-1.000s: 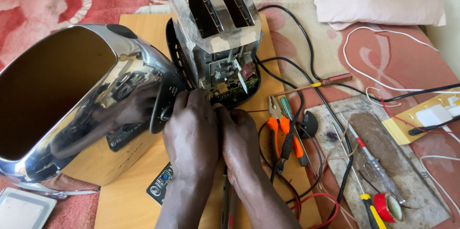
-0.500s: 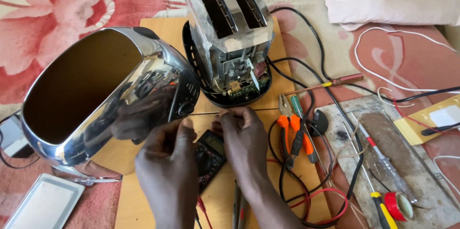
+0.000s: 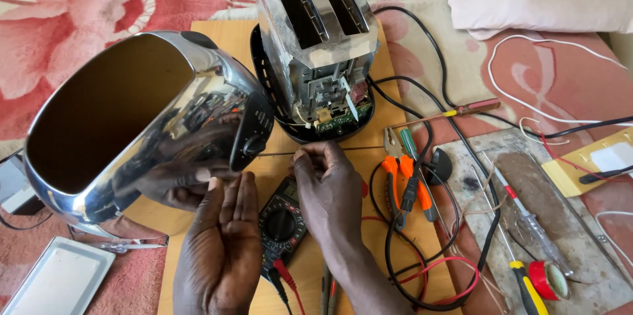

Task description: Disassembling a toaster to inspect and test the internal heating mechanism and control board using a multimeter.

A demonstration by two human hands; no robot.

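We rest our right hand (image 3: 328,186) on the multimeter (image 3: 282,224), fingers curled (grip unclear), just below the stripped toaster (image 3: 316,45); our left hand (image 3: 221,249) lies open, palm up, empty.

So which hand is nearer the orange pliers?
Right. The right hand lies just left of the pliers, over the multimeter; the left hand is farther left, beyond the multimeter.
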